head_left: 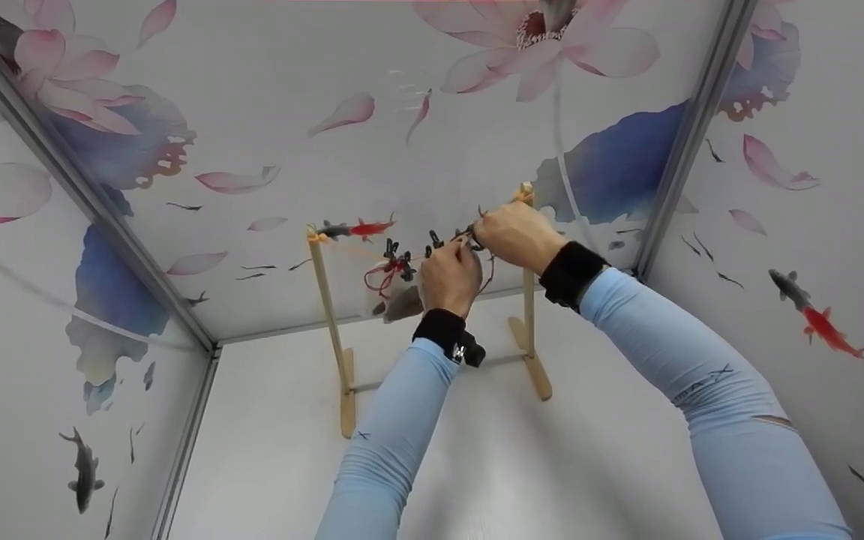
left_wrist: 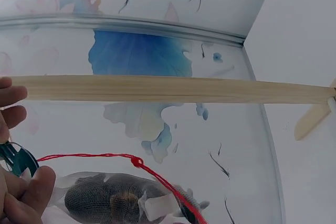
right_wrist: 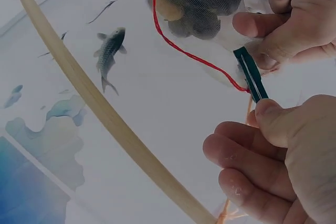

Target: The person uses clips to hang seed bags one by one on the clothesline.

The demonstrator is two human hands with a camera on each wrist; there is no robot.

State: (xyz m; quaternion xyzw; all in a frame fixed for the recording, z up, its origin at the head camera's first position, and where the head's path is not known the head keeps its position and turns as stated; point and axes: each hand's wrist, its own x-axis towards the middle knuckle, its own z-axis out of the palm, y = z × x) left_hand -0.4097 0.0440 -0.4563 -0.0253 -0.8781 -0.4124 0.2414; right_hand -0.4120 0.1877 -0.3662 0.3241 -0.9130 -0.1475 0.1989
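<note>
In the head view my left hand [head_left: 451, 274] and right hand [head_left: 518, 234] meet close together between two wooden posts. My right hand pinches a dark green clip [right_wrist: 251, 74] between thumb and finger, its other fingers loosely bent. A red cord [right_wrist: 194, 53] runs from the clip's side. Right against the clip, my left thumb and finger pinch the gathered end of a white mesh bag [right_wrist: 202, 14] filled with dark, stone-like lumps. The left wrist view shows this bag [left_wrist: 110, 200] stretching away from the fingers, below the knotted red cord [left_wrist: 110, 155]. The clip's tip is partly hidden by fingers.
A wooden post on a foot stands left [head_left: 327, 300], another right [head_left: 528, 307]; a pale orange line [head_left: 349, 251] is tied at the left post's top. More dark clips [head_left: 394, 262] with red cord hang left of my hands. Patterned walls enclose the white table [head_left: 267, 465].
</note>
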